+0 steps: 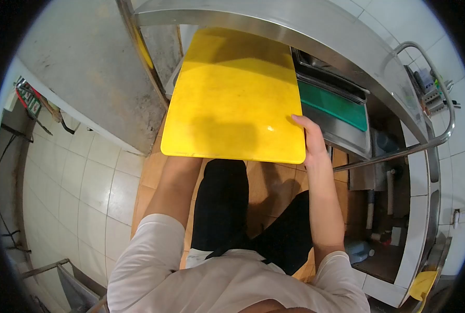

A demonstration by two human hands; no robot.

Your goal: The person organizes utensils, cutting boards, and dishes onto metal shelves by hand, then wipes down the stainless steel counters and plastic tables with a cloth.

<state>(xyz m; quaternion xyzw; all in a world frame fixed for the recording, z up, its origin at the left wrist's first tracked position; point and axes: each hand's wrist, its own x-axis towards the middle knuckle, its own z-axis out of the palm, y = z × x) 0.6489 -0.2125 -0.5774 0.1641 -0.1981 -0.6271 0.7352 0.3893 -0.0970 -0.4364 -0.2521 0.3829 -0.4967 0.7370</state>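
Note:
A large yellow board point(232, 99) lies roughly flat in front of me, its far edge under the rim of a steel counter point(274, 28). My right hand point(311, 140) grips its right edge near the front corner, thumb on top and the other fingers out of sight. My left forearm reaches beneath the board's near left part, and the board hides that hand. Right of the board, a green board point(334, 104) rests on a metal tray point(342, 136) on the shelf under the counter, with dark metal trays point(329, 73) behind it.
A metal rail point(451, 112) curves round the counter's right end. Pipes point(390, 190) and a plastic bottle point(358, 252) are low at the right. A grey panel point(97, 68) stands at the left. A metal bin point(78, 287) is at the lower left.

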